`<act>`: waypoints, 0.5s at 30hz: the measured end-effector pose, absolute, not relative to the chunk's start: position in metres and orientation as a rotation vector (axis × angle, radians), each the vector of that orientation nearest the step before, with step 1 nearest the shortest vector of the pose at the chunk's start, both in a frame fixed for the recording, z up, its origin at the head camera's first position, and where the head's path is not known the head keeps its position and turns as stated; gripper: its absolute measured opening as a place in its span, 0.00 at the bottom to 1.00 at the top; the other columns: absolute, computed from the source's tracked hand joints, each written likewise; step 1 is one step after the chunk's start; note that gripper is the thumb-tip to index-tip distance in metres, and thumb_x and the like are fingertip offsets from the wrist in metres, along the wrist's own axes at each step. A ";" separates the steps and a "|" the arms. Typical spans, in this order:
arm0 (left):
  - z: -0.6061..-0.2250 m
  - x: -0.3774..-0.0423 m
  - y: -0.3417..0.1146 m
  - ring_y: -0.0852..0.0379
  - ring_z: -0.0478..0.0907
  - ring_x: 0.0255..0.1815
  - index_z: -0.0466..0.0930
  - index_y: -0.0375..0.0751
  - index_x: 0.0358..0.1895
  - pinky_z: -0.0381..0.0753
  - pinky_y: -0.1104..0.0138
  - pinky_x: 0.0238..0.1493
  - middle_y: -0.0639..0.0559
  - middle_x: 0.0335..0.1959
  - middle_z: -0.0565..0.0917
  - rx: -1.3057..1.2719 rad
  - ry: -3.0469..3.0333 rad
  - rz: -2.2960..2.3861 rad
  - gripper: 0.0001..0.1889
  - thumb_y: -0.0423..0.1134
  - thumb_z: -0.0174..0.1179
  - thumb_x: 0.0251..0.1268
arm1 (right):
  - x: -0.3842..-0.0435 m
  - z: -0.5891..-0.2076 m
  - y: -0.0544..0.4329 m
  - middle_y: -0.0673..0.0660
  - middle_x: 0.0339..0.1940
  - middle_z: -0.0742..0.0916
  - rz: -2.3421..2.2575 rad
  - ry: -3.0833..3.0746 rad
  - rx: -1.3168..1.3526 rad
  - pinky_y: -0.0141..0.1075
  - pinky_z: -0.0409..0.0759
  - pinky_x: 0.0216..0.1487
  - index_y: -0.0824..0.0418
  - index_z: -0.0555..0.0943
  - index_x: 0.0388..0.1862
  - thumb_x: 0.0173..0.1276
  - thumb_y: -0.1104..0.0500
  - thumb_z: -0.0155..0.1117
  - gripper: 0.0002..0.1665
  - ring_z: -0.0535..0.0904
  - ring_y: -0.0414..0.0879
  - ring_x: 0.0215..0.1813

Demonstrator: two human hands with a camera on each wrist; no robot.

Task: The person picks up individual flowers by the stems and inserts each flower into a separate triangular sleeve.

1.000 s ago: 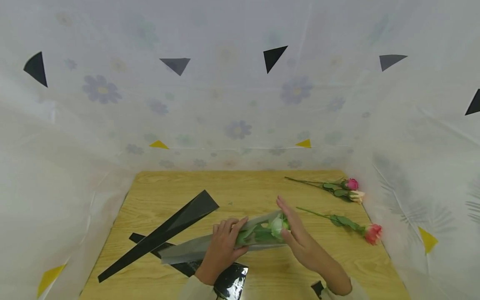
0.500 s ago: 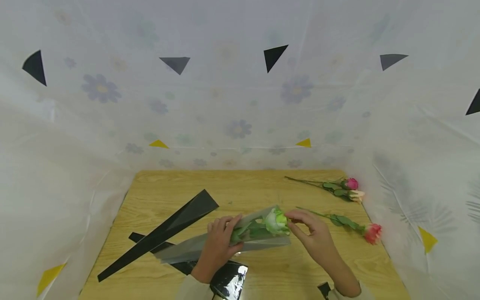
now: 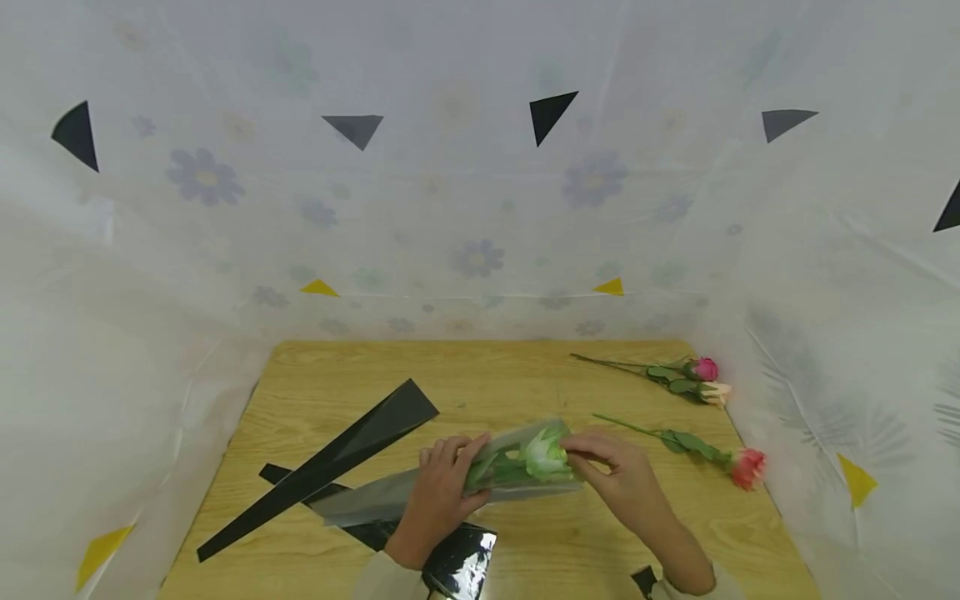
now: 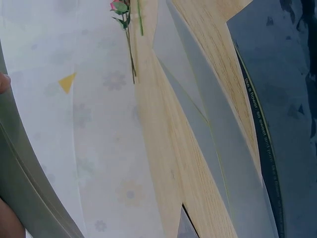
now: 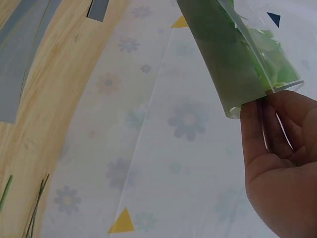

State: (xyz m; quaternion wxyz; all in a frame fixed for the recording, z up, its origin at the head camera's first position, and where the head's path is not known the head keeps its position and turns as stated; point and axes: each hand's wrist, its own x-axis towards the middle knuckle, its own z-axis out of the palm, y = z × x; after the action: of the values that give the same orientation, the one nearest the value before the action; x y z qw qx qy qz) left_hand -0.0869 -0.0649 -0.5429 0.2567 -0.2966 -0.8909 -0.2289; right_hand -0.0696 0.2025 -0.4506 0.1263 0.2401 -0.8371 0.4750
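Observation:
My left hand (image 3: pixel 444 487) grips a clear, greyish flower sleeve (image 3: pixel 367 497) around its middle, above the table. Inside lies a white-green artificial rose (image 3: pixel 546 456), its leaves pressed against the film and its bloom at the wide right end. With thumb and fingertips, my right hand (image 3: pixel 618 475) pinches the bloom's outer edge at that opening. Seen from the right wrist, the right hand (image 5: pixel 277 163) meets the sleeve's (image 5: pixel 223 59) open rim, and green petals show through the film. Only a bit of the left fingers (image 4: pixel 5 83) shows in the left wrist view, beside the sleeve.
Two long black sleeves (image 3: pixel 322 467) cross on the table's (image 3: pixel 510 375) left side; a glossy dark one (image 3: pixel 465 562) lies under my left forearm. On the right are a magenta rose (image 3: pixel 703 369), a cream rose (image 3: pixel 714 393) and a coral flower (image 3: pixel 747 468). Sheeting surrounds the table.
The right hand went from straight fingers beside the bloom to pinching its edge, then shifted slightly left. The bloom sits a little further left in the sleeve. My left hand keeps its grip.

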 end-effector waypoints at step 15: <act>-0.547 -0.081 -0.059 0.58 0.64 0.36 0.61 0.53 0.69 0.55 0.64 0.34 0.54 0.48 0.71 -0.844 -2.419 -0.618 0.46 0.48 0.71 0.39 | -0.062 -0.421 0.193 0.57 0.37 0.87 1.529 -2.576 0.823 0.33 0.79 0.31 0.65 0.86 0.38 0.57 0.74 0.62 0.12 0.80 0.38 0.32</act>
State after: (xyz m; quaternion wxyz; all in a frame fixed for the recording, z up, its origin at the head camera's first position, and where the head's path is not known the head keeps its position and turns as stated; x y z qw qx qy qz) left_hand -0.0813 -0.0586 -0.5473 0.2504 -0.3101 -0.8886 -0.2271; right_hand -0.0616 0.1927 -0.4210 0.0176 0.2650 -0.8290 0.4922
